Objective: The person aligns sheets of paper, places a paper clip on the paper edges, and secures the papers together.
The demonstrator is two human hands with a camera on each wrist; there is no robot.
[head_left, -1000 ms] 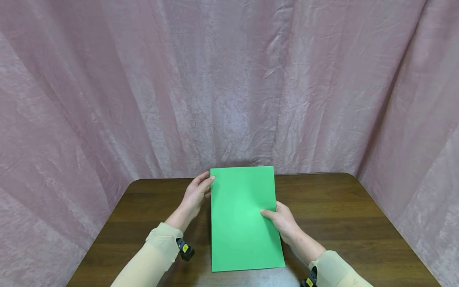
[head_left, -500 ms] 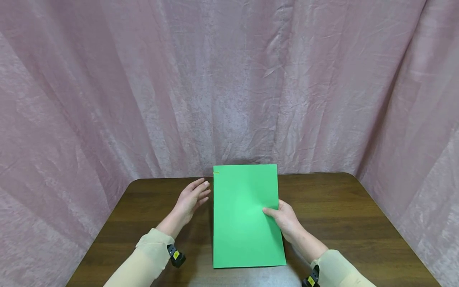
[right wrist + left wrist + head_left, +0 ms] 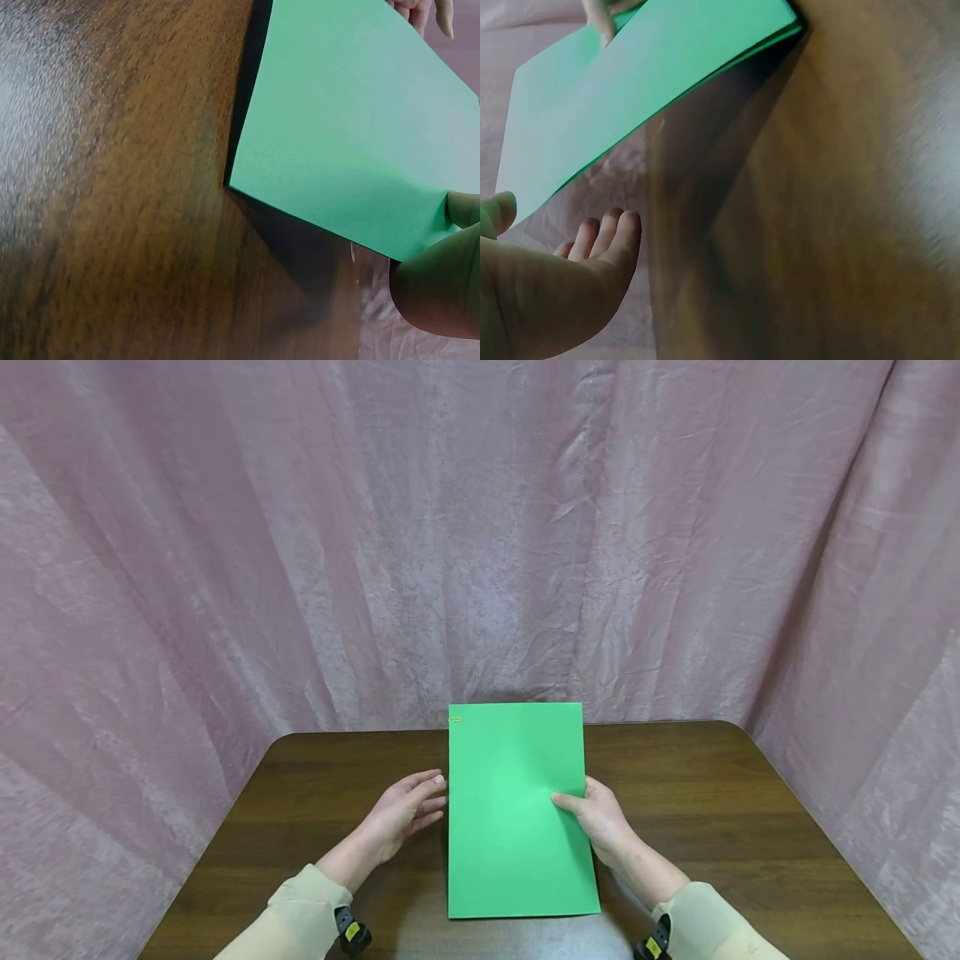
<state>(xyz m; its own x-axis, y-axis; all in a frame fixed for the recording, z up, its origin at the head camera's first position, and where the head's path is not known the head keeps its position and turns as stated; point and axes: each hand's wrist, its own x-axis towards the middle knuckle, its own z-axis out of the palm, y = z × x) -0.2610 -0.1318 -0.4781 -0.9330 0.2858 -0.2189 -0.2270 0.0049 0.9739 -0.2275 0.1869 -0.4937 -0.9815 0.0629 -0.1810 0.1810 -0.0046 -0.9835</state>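
A stack of green paper sheets (image 3: 513,852) stands tilted up above the table in the head view. My right hand (image 3: 602,824) grips its right edge, thumb on the front face and fingers hidden behind. A small yellow paper clip (image 3: 455,719) sits on the left edge near the top corner. Beside that edge, lower than the clip, my left hand (image 3: 396,816) has its fingers extended and thumb apart. The left wrist view shows the left hand's fingers (image 3: 619,238) loosely spread, pinching nothing; whether a fingertip touches the paper I cannot tell.
A brown wooden table (image 3: 690,793) lies under the hands, with rounded far corners. Pink curtains (image 3: 480,543) hang behind it and along both sides. Each wrist carries a small black camera on a strap, such as the left one (image 3: 352,932).
My left hand has let go of the paper's top left corner by the clip and moved down along the left edge. The paper has shifted slightly right and up in my right hand.
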